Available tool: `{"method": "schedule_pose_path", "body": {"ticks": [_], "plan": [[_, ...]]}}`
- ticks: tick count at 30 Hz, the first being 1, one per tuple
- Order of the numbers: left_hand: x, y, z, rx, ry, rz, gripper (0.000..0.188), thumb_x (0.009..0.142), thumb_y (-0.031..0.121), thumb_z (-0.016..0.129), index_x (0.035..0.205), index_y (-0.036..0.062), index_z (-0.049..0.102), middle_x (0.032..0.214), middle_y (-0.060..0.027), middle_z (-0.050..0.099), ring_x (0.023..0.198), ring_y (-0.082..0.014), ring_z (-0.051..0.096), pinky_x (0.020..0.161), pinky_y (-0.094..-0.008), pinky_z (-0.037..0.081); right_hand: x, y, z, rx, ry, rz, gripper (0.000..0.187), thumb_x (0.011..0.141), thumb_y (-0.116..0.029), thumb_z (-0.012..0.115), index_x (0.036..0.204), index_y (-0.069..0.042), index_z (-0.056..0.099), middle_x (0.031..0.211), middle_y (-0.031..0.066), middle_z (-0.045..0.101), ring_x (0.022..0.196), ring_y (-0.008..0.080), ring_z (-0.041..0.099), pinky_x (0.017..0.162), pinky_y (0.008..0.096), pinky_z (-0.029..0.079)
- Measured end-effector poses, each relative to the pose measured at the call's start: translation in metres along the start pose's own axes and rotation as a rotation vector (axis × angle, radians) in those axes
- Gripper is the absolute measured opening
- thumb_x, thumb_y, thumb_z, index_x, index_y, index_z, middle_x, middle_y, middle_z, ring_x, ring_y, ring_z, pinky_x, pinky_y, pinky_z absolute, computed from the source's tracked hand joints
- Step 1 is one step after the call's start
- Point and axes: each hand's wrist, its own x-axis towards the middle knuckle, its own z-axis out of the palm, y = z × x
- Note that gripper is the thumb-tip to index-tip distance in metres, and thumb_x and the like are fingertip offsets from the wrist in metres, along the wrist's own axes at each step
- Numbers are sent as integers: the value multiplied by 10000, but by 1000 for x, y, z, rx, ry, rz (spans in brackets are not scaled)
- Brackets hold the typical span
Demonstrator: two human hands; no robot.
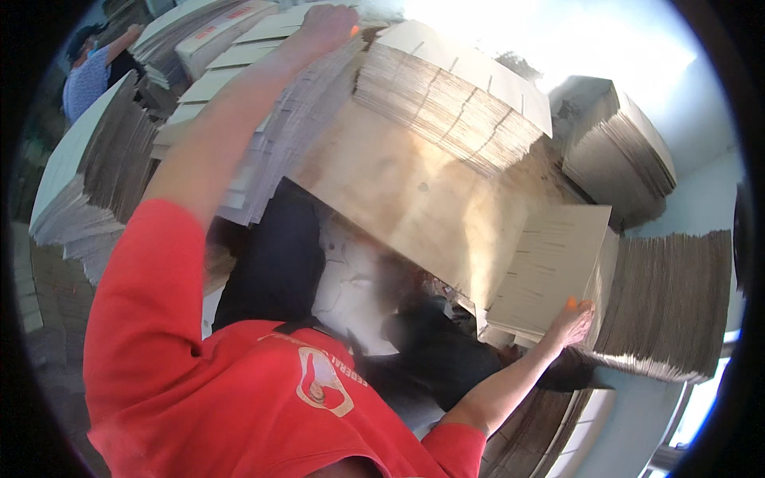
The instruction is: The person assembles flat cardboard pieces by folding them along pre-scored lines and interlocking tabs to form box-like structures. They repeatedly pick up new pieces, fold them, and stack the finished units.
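Note:
My left hand (327, 28) reaches across to the far end of a row of overlapping pale paper stacks (275, 147). Its fingers bend down there, partly hidden and blurred, with a bit of orange on one fingertip. At the right, my right hand (572, 325) grips the near right edge of a stack of tan printed sheets (546, 267). An orange cover shows on a digit lying against the top sheet. Between my arms lies a worn wooden tabletop (414, 187). A thick pile of tan sheets (454, 99) stands on its far side.
More tall paper piles stand at the right (665, 303), the far right (617, 143) and the left (96, 167). A wrapped paper bundle (223, 36) lies at the far left. Beyond it is another person (89, 80) in a patterned top. Strong light washes out the back.

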Motion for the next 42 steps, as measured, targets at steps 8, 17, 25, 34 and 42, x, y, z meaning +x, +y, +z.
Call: {"method": "schedule_pose_path", "body": {"ticks": [8,17,25,34,42], "plan": [[47,130,34,-508,265,375,356,873,270,655,1142,41,613,1126,-145,645,1114,-323,574,936,-452,497,-9,-61,-74,964,484,-2,224,879,-105,693,1031,16,582,906,94,662,757,165,619,640,283,522],[95,250,84,-535,82,378,644,927,404,580,1402,30,359,1437,-141,414,1372,-376,337,1116,-506,305,11,-126,-66,1803,199,-20,251,818,-151,749,987,-19,620,867,78,656,672,157,638,520,269,556],[115,268,95,-359,-65,592,325,886,156,582,1173,10,541,1161,-147,601,1228,-335,492,994,-469,427,17,-159,-35,1526,-147,167,239,773,74,468,722,-42,670,515,10,514,343,39,387,282,189,245],[143,263,99,-1251,-198,142,207,783,3,590,951,55,700,761,-125,631,729,-266,628,650,-355,526,17,-176,-9,1559,-355,116,288,788,78,429,912,25,683,646,102,630,346,49,407,270,185,242],[120,279,94,-417,670,850,166,759,13,617,918,-17,657,1150,-68,525,993,-181,552,666,-276,601,17,-187,-2,1611,-304,32,277,808,66,448,930,8,689,633,84,619,340,55,383,290,189,271]]}}
